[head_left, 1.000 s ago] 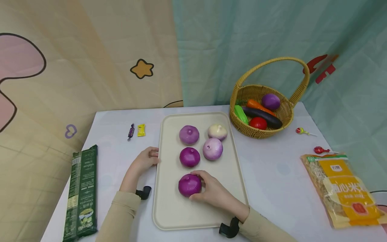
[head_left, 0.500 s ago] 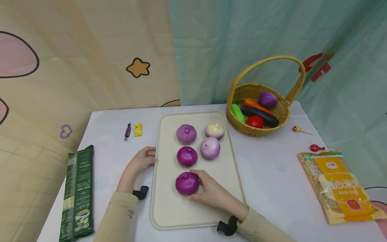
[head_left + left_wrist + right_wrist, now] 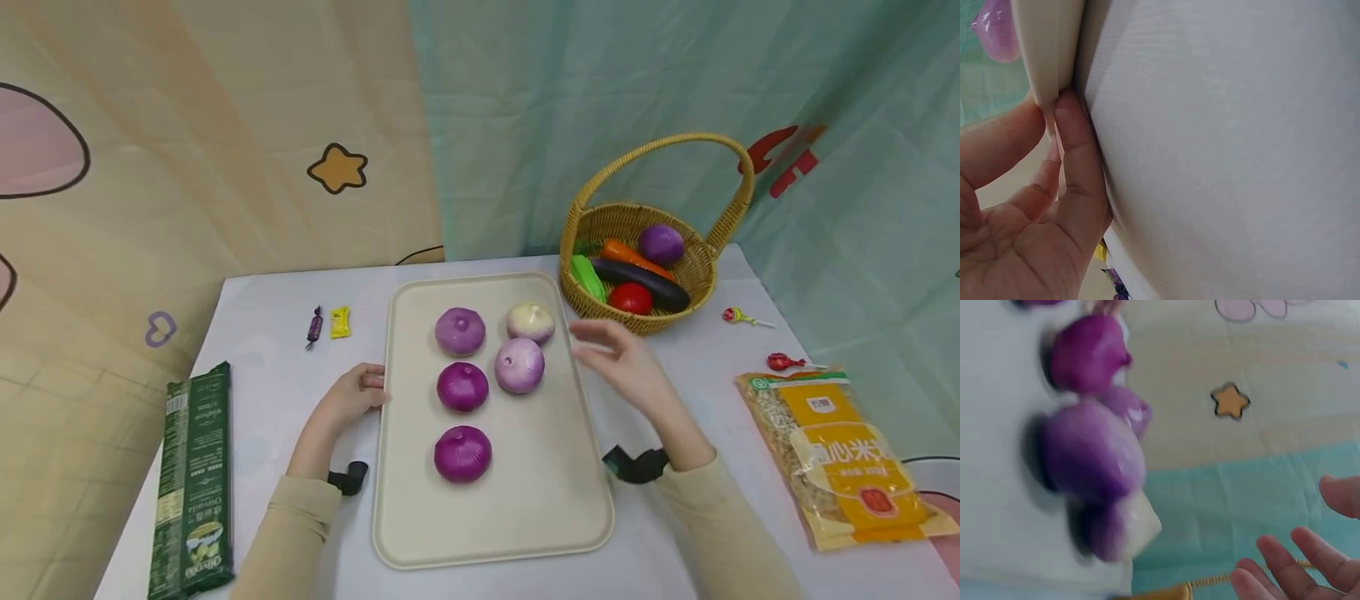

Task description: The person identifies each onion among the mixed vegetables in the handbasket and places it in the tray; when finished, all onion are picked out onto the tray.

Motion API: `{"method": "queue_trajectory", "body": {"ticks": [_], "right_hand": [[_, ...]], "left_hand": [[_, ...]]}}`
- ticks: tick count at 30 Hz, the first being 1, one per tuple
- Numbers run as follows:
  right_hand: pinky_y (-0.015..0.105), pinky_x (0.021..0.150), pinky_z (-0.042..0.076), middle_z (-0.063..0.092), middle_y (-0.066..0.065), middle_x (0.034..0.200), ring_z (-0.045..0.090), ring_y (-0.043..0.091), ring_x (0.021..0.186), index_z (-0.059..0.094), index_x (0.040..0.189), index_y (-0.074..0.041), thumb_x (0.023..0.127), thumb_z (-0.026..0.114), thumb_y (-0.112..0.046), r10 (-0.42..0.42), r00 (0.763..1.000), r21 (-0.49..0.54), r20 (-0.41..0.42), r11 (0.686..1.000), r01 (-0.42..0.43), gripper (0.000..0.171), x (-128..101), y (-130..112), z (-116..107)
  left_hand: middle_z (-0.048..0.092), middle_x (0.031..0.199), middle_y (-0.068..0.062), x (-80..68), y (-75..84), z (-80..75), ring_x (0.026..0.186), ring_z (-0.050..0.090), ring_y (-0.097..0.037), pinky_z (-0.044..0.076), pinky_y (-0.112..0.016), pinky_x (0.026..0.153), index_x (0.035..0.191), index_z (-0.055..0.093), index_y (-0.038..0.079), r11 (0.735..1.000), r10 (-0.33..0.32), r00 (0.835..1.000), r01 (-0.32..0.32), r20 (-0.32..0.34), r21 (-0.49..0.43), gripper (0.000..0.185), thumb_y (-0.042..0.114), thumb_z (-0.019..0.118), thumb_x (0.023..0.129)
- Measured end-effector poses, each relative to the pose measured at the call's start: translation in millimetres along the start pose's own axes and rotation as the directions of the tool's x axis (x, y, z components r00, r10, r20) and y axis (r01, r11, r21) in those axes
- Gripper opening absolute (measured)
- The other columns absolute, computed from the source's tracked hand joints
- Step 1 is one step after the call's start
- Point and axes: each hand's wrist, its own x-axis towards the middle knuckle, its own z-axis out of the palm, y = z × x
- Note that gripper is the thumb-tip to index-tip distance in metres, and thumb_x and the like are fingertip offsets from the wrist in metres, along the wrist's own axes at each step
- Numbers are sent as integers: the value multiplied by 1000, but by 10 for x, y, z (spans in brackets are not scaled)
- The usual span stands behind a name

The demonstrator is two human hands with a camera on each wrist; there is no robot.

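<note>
Taking the cream tray (image 3: 540, 500) as the landmark: nearest the person, on its near half, lies a dark purple onion (image 3: 462, 454), resting free with no hand on it. The left hand (image 3: 352, 398) pinches the tray's left rim, thumb over the lip. Further in sit four more onions: a purple one (image 3: 462, 387), a pale lilac one (image 3: 519, 366), another purple one (image 3: 460, 331) and a whitish one (image 3: 530, 322). The right hand (image 3: 622, 358) hangs above the tray's right edge, fingers spread and empty. Beyond the tray's far right corner the wicker basket (image 3: 693, 275) holds one last purple onion (image 3: 660, 244). I judge five set out, one left.
</note>
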Motion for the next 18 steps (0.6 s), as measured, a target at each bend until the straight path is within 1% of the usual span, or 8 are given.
{"method": "queue_trajectory", "body": {"ticks": [2, 4, 6, 8, 10, 13, 15, 18], "right_hand": [[20, 96, 48, 60, 14, 134, 58, 15, 116, 56, 133, -5, 96, 64, -29, 26, 992, -28, -120, 999, -29, 45, 203, -2, -269], [18, 96, 45, 61, 10, 131, 56, 5, 110, 56, 133, -6, 96, 63, -35, 37, 972, -45, -231, 998, -49, 48, 411, 17, -509], [22, 99, 45, 62, 3, 127, 53, -2, 105, 55, 135, -8, 94, 63, -42, 71, 944, -49, -321, 995, -91, 54, 614, 57, -716], [24, 100, 45, 61, -3, 120, 53, -2, 104, 55, 135, -7, 92, 65, -44, 98, 909, -25, -406, 993, -119, 57, 817, 130, -883], [23, 99, 45, 60, -10, 113, 53, -1, 104, 55, 135, -7, 91, 67, -42, 134, 872, 28, -471, 990, -137, 58, 1004, 203, -1018], [23, 100, 45, 56, -15, 109, 52, 0, 103, 54, 137, -7, 89, 70, -37, 203, 826, 155, -526, 978, -141, 59, 1232, 303, -1156], [24, 103, 43, 55, -14, 112, 51, 0, 104, 52, 139, -8, 89, 70, -36, 260, 806, 227, -532, 961, -160, 60, 1338, 359, -1224], [25, 107, 40, 53, -13, 116, 49, 2, 108, 49, 142, -10, 89, 69, -37, 327, 784, 263, -528, 940, -216, 62, 1434, 438, -1292]], "left_hand": [[57, 119, -19, 0, -3, -7, 98, 60, -22, 54, -32, 86, 138, 45, -2, 1000, -4, 1000, 4, -2, 6, 50, 6, 61, 92], [57, 119, -19, -2, -6, -17, 98, 60, -22, 53, -33, 86, 138, 45, -2, 1000, -6, 1000, 6, -2, 12, 50, 7, 62, 92], [58, 119, -19, -4, -13, -19, 97, 60, -22, 53, -33, 86, 138, 45, -1, 1000, -10, 1000, 11, -6, 18, 50, 7, 62, 92], [58, 118, -19, -7, -16, -20, 97, 60, -22, 53, -33, 86, 138, 45, -1, 1000, -13, 1000, 13, -7, 15, 50, 7, 62, 92], [58, 117, -19, -8, -14, -19, 96, 61, -21, 54, -33, 85, 138, 45, -2, 1000, -8, 1000, 8, -9, 7, 50, 6, 62, 91], [58, 116, -19, -7, -13, -23, 94, 61, -21, 55, -32, 84, 138, 45, -3, 1000, 0, 1000, 0, -12, -5, 51, 4, 62, 91], [58, 116, -20, -4, -14, -20, 94, 61, -21, 54, -31, 83, 139, 44, -3, 1000, 7, 1000, -7, -8, -5, 52, 5, 63, 91], [59, 117, -19, -2, -23, 2, 94, 61, -20, 54, -30, 83, 138, 45, -2, 1000, -1, 1000, 1, -10, -8, 51, 6, 63, 91]]}}
